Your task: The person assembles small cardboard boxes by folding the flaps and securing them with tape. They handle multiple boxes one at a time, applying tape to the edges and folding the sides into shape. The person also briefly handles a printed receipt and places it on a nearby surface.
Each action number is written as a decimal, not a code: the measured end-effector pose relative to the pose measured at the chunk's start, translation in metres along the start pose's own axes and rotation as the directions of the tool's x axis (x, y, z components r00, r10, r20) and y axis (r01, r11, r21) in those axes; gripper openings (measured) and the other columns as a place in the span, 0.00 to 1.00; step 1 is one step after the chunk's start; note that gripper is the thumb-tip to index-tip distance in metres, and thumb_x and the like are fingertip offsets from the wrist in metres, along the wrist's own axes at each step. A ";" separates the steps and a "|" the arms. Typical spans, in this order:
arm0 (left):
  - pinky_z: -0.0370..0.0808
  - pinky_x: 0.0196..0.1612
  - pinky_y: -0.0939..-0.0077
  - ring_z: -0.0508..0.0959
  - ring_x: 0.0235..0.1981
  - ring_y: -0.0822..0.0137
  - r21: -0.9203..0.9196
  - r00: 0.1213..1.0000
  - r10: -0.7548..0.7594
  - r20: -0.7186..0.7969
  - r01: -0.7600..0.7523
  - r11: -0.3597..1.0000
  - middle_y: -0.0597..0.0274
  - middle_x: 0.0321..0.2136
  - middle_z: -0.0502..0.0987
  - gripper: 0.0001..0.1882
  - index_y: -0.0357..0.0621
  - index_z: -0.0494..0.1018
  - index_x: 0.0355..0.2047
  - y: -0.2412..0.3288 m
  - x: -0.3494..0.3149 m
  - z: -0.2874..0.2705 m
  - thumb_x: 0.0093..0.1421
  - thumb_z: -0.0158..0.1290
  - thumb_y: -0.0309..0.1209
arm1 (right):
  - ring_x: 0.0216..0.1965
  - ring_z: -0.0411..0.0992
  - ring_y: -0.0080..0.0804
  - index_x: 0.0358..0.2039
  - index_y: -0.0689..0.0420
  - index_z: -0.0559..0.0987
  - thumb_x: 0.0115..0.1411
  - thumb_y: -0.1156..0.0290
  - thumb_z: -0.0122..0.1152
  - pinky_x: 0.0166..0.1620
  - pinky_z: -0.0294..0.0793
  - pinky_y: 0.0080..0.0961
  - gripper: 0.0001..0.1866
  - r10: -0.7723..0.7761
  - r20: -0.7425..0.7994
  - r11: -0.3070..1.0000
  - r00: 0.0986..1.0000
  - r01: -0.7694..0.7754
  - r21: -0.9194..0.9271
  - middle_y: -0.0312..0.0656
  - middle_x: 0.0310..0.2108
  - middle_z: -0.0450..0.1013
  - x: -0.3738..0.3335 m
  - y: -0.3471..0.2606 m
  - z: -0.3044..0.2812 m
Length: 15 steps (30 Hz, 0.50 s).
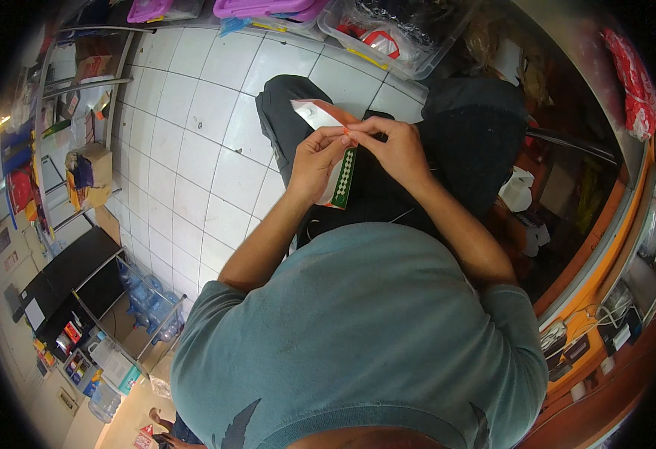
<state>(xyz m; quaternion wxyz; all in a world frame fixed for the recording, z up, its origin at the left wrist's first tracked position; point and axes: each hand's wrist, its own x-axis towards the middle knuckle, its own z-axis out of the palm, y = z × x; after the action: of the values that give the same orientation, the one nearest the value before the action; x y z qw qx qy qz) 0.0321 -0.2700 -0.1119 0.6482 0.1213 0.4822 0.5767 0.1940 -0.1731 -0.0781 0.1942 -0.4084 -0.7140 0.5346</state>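
Head view. The left hand [317,165] and right hand [397,146] both pinch an orange, white and green packet [345,179], their fingertips nearly meeting at its middle. The packet is held over dark trousers [287,112], its green patterned strip on the near side. Left: white floor tiles [193,127]. Far: a clear plastic bin [418,66]. Near left: blue-tinted bottles [148,303].

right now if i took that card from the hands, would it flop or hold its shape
The card is probably light, as it looks thin. It may flex yet hold some shape: its green strip runs fairly straight. Being flat, it likely won't roll.
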 end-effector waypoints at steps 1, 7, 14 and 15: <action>0.76 0.48 0.80 0.79 0.44 0.72 -0.051 0.999 0.007 -0.040 -0.009 0.999 0.55 0.43 0.80 0.12 0.32 0.73 0.49 -0.002 0.000 -0.002 0.66 0.54 0.24 | 0.44 0.79 0.38 0.45 0.56 0.83 0.61 0.68 0.62 0.52 0.71 0.35 0.13 -0.077 0.023 0.990 0.997 0.079 -0.113 0.42 0.40 0.82 -0.002 0.002 0.002; 0.74 0.46 0.83 0.77 0.45 0.73 -0.192 0.996 0.072 -0.053 -0.081 0.978 0.60 0.44 0.78 0.09 0.37 0.70 0.47 -0.010 0.012 -0.014 0.70 0.49 0.27 | 0.62 0.66 0.53 0.69 0.56 0.59 0.63 0.74 0.50 0.63 0.59 0.49 0.33 -0.338 0.200 0.753 0.920 0.392 -0.529 0.54 0.57 0.72 -0.021 -0.001 0.012; 0.69 0.56 0.70 0.75 0.52 0.67 -0.009 0.983 -0.082 0.163 0.084 0.996 0.60 0.48 0.76 0.14 0.45 0.68 0.54 0.005 0.000 0.005 0.71 0.44 0.33 | 0.58 0.70 0.46 0.67 0.57 0.63 0.64 0.66 0.55 0.58 0.68 0.47 0.31 -0.375 0.075 0.824 0.924 0.369 -0.429 0.48 0.53 0.73 0.016 -0.007 -0.002; 0.69 0.57 0.70 0.74 0.53 0.67 -0.036 0.981 -0.094 0.168 0.101 0.994 0.59 0.49 0.76 0.15 0.45 0.67 0.55 0.008 0.000 0.007 0.71 0.43 0.34 | 0.57 0.71 0.45 0.66 0.57 0.63 0.63 0.66 0.56 0.56 0.70 0.46 0.31 -0.444 0.032 0.807 0.895 0.415 -0.420 0.47 0.53 0.73 0.019 0.007 0.008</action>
<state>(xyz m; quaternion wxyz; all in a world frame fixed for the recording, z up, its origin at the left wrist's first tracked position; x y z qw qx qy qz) 0.0324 -0.2649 -0.1024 0.7161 0.1310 0.4190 0.5426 0.1795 -0.1624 -0.0901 0.2424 -0.2858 -0.8780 0.2978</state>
